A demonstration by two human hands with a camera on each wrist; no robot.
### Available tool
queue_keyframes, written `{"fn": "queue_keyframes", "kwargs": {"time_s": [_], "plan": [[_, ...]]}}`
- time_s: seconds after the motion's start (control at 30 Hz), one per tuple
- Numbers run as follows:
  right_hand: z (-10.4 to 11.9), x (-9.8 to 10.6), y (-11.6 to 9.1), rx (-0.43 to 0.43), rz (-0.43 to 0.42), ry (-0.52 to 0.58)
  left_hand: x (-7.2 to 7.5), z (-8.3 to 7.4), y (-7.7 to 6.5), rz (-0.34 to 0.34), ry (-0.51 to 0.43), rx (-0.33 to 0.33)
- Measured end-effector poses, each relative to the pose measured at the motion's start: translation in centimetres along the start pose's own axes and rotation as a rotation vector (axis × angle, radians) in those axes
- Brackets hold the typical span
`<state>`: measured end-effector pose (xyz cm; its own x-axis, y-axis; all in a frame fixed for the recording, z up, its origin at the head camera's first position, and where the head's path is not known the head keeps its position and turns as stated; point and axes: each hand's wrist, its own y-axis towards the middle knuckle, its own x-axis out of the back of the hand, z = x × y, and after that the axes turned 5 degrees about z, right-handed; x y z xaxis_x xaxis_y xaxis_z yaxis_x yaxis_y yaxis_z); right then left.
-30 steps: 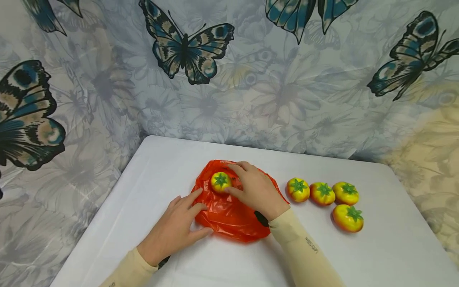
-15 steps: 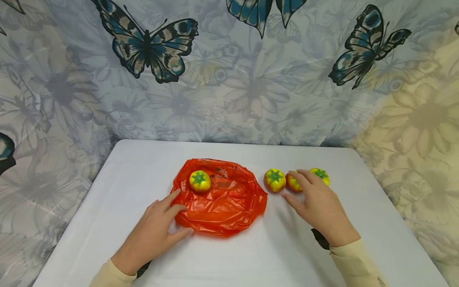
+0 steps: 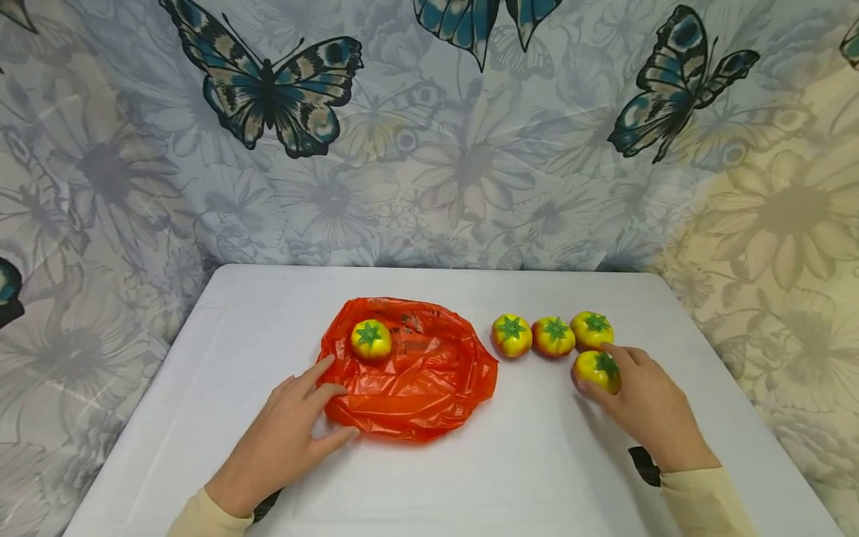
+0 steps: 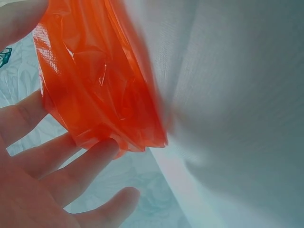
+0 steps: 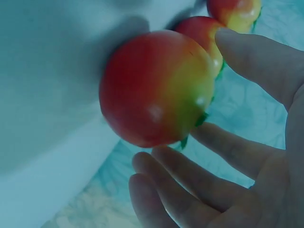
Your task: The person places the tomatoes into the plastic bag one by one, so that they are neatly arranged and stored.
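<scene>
My left hand (image 3: pixel 282 429) lies spread at the left edge of a red plastic bag (image 3: pixel 436 399), its fingertips touching the film. One red-and-yellow tomato (image 3: pixel 371 340) with a green star-shaped top sits on the bag's left part. On the right, my right hand (image 3: pixel 647 399) reaches around the nearest tomato (image 3: pixel 596 371), with thumb and forefinger at opposite sides. In the right wrist view, the thumb stands off that tomato (image 5: pixel 147 90) and the other fingers lie loosely beside it.
Three more tomatoes stand behind and left of my right hand: the left one (image 3: pixel 511 335), the middle one (image 3: pixel 553 337) and the rear one (image 3: pixel 592 330). All are on a white table (image 3: pixel 429 492). A butterfly-patterned cloth (image 3: pixel 470 186) rises behind the table.
My right hand has left the tomato on the bag and moved right to the nearest tomato of the group. My left hand has stayed at the bag. The head view has turned right.
</scene>
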<state>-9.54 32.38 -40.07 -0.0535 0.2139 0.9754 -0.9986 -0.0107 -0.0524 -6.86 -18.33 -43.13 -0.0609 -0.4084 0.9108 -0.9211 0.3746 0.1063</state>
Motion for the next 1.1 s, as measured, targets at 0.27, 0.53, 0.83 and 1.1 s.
{"fn": "queue_keyframes", "kwargs": {"time_s": [0.27,0.53,0.83,1.1], "plan": [[0.1,-0.3,0.4,-0.019,0.026,-0.008,-0.1,0.1,0.1,-0.016,0.004,-0.009],[-0.2,-0.9,0.2,0.005,0.002,-0.014,-0.2,-0.1,0.1,-0.001,-0.008,0.005],[0.6,-0.4,0.3,0.031,-0.016,-0.025,-0.2,0.1,0.0,-0.009,-0.017,0.007],[3.8,1.3,0.8,0.118,-0.123,-0.033,0.0,0.4,-0.1,-0.01,-0.029,-0.014]]}}
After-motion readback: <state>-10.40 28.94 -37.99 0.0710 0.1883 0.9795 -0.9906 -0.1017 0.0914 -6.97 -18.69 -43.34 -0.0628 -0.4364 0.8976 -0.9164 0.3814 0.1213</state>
